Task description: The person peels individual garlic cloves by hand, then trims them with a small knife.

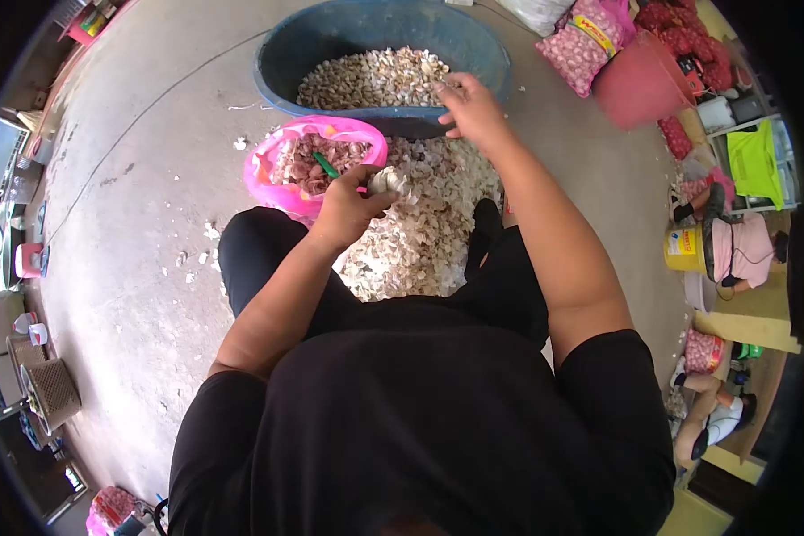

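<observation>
My left hand (347,207) is closed around a whitish garlic bulb (388,184), gripped between thumb and fingers. A green handle (326,165) shows just beyond its knuckles, overlapping the pink plastic bag (261,186); the rest of that tool is hidden. Reddish-brown skins (305,179) fill the bag. Over the near rim of a large blue tub (366,27), my right hand (475,112) has its fingers bent and apart, with nothing visible in them. Loose garlic cloves (371,79) cover the tub's bottom. Between my legs lies a heap of papery garlic skins (411,246).
A red bucket (639,85) and a net sack of garlic (581,49) stand at the upper right. Two other people, one in a pink top (749,250), are at the right by a yellow bucket (685,252). A woven basket (52,393) is far left.
</observation>
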{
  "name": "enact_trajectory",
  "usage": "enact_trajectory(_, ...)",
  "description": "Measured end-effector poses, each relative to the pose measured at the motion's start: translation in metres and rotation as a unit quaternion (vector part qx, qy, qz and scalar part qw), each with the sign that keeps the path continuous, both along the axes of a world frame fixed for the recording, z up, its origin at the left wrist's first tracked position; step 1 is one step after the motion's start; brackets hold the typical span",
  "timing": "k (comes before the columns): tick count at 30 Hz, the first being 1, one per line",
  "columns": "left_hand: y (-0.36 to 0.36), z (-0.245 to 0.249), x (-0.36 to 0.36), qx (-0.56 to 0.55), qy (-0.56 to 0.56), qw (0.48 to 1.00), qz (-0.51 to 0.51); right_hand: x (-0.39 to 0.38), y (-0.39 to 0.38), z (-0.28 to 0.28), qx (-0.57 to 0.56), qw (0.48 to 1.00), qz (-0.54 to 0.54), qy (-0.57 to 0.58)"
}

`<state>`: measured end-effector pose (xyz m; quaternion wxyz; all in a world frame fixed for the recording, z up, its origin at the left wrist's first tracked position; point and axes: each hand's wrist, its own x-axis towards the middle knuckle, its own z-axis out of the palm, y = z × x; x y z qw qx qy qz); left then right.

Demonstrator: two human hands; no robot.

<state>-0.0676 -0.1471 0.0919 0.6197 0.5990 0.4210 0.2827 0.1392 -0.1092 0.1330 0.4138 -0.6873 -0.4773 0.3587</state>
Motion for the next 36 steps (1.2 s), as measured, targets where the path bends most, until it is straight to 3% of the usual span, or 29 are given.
enact_trajectory(2,0.0,0.001,0.004,0.046,0.022,0.998,0.023,-0.013,-0.01,-0.007,-0.013,0.987,0.088,-0.131)
enact_trajectory(4,-0.003,0.007,0.007,0.08,0.017,0.996,0.042,-0.034,-0.041,-0.029,0.049,0.969,0.223,-0.099)
enact_trajectory(7,-0.003,0.007,0.009,0.11,0.041,0.993,0.025,-0.052,-0.07,-0.032,0.129,0.977,0.141,-0.095)
enact_trajectory(11,0.003,-0.01,0.022,-0.017,-0.104,0.994,0.028,-0.047,-0.067,-0.044,0.186,0.977,0.095,-0.042)
enact_trajectory(14,0.016,-0.016,0.034,-0.005,-0.124,0.992,0.012,-0.037,-0.058,-0.041,0.182,0.977,0.088,-0.063)
enact_trajectory(17,0.042,-0.015,0.043,0.19,0.071,0.976,-0.075,-0.021,-0.041,-0.04,0.146,0.977,0.102,-0.118)
enact_trajectory(20,0.06,0.0,0.058,0.071,0.113,0.981,-0.139,-0.01,-0.024,-0.056,0.16,0.98,0.079,-0.094)
enact_trajectory(24,0.075,-0.032,0.079,0.114,0.053,0.99,-0.068,0.0,-0.007,-0.08,0.134,0.99,0.041,-0.009)
enact_trajectory(29,0.078,-0.056,0.092,0.202,0.033,0.977,0.065,-0.006,0.015,-0.097,0.17,0.985,0.024,0.014)
enact_trajectory(32,0.085,-0.066,0.094,0.192,-0.001,0.977,0.088,-0.008,0.024,-0.1,0.145,0.988,0.019,0.054)
enact_trajectory(36,0.092,-0.066,0.096,0.095,-0.054,0.989,0.104,-0.006,0.036,-0.114,0.118,0.981,0.02,0.156)
